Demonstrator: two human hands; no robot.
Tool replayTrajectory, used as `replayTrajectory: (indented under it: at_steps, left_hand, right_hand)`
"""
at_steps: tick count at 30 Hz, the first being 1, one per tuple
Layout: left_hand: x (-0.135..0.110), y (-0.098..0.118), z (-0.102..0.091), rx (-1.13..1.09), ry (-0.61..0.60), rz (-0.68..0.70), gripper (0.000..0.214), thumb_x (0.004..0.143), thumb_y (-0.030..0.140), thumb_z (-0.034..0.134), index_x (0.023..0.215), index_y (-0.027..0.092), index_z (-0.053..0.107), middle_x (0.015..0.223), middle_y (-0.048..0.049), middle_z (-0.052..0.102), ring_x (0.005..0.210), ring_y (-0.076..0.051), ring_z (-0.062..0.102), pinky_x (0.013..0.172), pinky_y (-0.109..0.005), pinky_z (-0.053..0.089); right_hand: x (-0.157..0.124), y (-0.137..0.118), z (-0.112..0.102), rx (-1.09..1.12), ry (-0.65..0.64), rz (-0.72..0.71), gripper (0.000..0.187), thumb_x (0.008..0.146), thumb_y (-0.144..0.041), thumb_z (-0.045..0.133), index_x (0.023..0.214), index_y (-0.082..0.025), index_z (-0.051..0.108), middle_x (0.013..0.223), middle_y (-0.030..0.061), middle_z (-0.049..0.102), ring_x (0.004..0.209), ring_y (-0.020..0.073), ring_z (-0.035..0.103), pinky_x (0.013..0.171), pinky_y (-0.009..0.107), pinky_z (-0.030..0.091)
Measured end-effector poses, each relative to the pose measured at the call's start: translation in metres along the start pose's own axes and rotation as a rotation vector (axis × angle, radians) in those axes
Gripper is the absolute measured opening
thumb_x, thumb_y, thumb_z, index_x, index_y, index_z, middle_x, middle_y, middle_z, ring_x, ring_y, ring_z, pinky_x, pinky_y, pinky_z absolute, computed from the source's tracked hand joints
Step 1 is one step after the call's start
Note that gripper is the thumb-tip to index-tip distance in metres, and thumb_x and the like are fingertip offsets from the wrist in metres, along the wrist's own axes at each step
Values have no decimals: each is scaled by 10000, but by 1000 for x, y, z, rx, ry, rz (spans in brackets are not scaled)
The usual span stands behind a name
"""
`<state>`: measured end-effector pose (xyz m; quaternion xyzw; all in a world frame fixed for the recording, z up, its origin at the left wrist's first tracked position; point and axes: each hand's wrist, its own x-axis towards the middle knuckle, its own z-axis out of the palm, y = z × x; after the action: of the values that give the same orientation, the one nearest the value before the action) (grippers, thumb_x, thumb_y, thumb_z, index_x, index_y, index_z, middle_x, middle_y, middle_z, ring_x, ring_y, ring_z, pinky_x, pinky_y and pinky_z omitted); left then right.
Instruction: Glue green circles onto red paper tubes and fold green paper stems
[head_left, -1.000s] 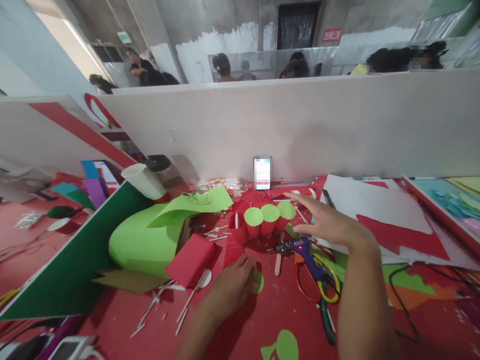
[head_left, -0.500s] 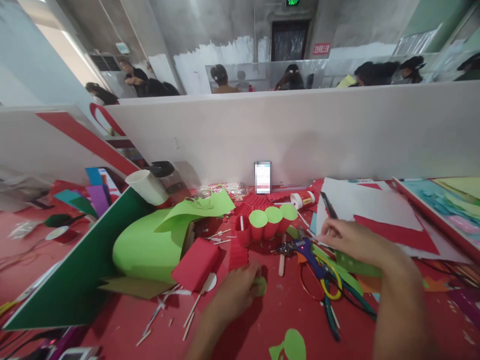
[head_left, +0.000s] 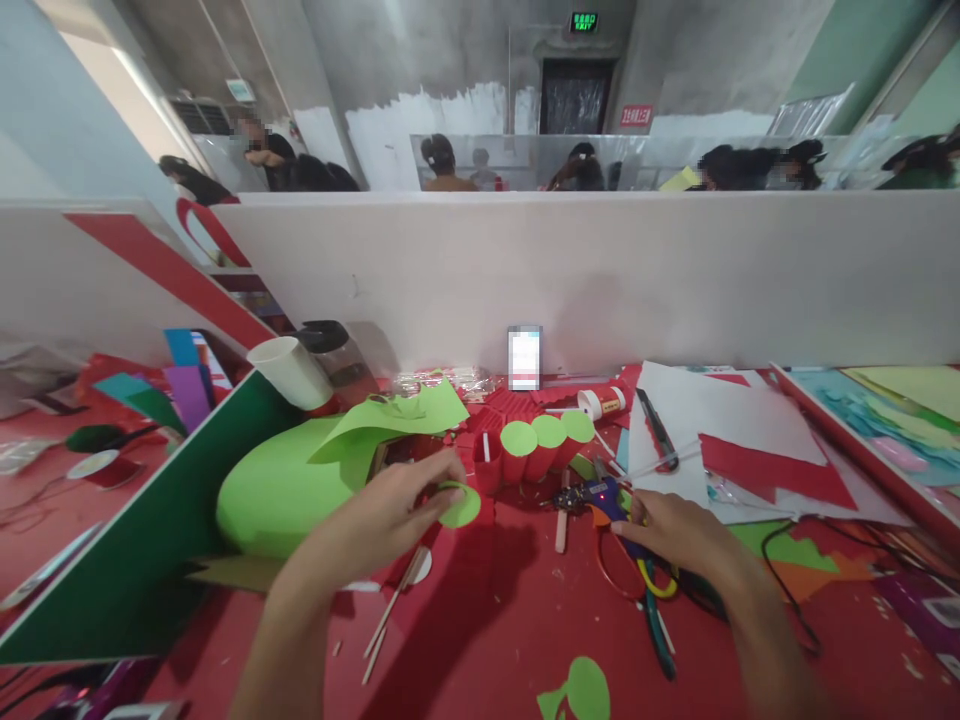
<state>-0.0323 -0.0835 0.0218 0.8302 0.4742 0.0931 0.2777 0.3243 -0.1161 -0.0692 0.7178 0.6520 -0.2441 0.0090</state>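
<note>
Over one red tabletop [head_left: 540, 610], the right hand [head_left: 667, 525] curls closed around one blue glue gun [head_left: 602, 494] near four red paper cylinders [head_left: 517, 469], three topped with green caps [head_left: 519, 439], while the nearly closed left hand [head_left: 409, 495], beside them, pinches one green paper disc [head_left: 461, 508].

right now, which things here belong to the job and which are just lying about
Seemingly in the job:
- green disc in left hand
- glue gun at right hand
- green-topped red tubes

Likely lying about:
- phone
- box cutter
- black-lidded jar
</note>
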Motion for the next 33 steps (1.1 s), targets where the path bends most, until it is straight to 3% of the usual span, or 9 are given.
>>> replayTrajectory:
  at_steps: [5, 11, 17, 24, 30, 33]
  left_hand:
    - [19, -6, -30, 54, 81, -13, 271, 936, 437, 375, 873, 218, 521, 764, 1, 575, 662, -155, 494, 605, -267, 358]
    - [41, -21, -33, 55, 173, 1, 240, 943, 383, 363, 908, 217, 533, 786, 0, 597, 673, -158, 523, 609, -267, 358]
    - [46, -36, -25, 30, 114, -37, 260, 937, 423, 368, 885, 220, 522, 721, 7, 578, 620, -153, 515, 572, -262, 342]
    - [42, -41, -29, 83, 133, -48, 246, 917, 422, 408, 813, 212, 482, 683, 5, 550, 593, -151, 473, 557, -260, 311]
    - [35, -38, -37, 68, 41, -37, 206, 902, 334, 421, 768, 203, 507, 722, -1, 567, 637, -150, 472, 585, -258, 316]
    - [27, -26, -39, -7, -38, 37, 235, 904, 333, 409, 752, 197, 526, 699, 4, 544, 624, -138, 447, 586, -249, 327]
  right_hand:
    - [-4, -12, 8, -33, 71, -51, 296, 812, -487, 575, 707, -232, 468, 695, 14, 641, 645, 218, 592, 515, 256, 266]
    - [-11, -7, 7, 112, 88, -115, 273, 854, -469, 522, 750, -223, 467, 673, -2, 568, 622, 185, 532, 551, 256, 326]
    - [-18, 6, -6, 333, 24, -165, 312, 894, -528, 460, 835, -225, 504, 759, -12, 533, 692, 173, 506, 606, 251, 390]
    - [-10, 4, -10, 386, 20, -179, 337, 904, -558, 442, 886, -227, 498, 779, -22, 452, 712, 161, 461, 636, 243, 403]
    - [-7, 7, -3, 388, 7, -193, 340, 880, -550, 496, 864, -212, 521, 770, -18, 478, 695, 153, 463, 628, 241, 411]
    - [-6, 5, -1, 382, 32, -216, 336, 853, -542, 535, 889, -210, 573, 762, -6, 538, 693, 166, 493, 636, 253, 432]
